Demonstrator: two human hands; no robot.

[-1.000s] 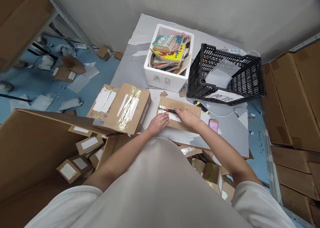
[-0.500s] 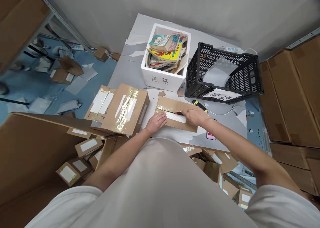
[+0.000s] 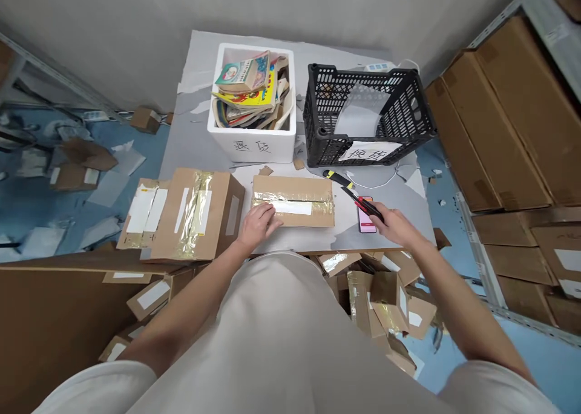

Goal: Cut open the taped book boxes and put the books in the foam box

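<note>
A small cardboard box (image 3: 293,187) lies on the table in front of me, with clear tape and a white label on top. A dark slit runs along its taped middle seam. My left hand (image 3: 258,225) rests on the box's near left corner, its fingers laid flat and thumb apart. To the right, apart from the box, my right hand (image 3: 394,225) is closed round a black and red utility knife (image 3: 362,203), which points up and left. Under the knife lies a phone (image 3: 367,226) with a lit pink screen. A yellow and black cutter (image 3: 338,178) sits just beyond.
Left of the box stand a larger taped carton (image 3: 175,214) and a flatter one (image 3: 141,214). Behind are a white foam box (image 3: 254,146) full of books and a black plastic crate (image 3: 315,138). Opened cartons (image 3: 385,296) crowd the floor below the table edge.
My right hand has drawn the knife off the box seam and moved right, over the phone. My left hand stays on the box. The view has shifted and turned slightly.
</note>
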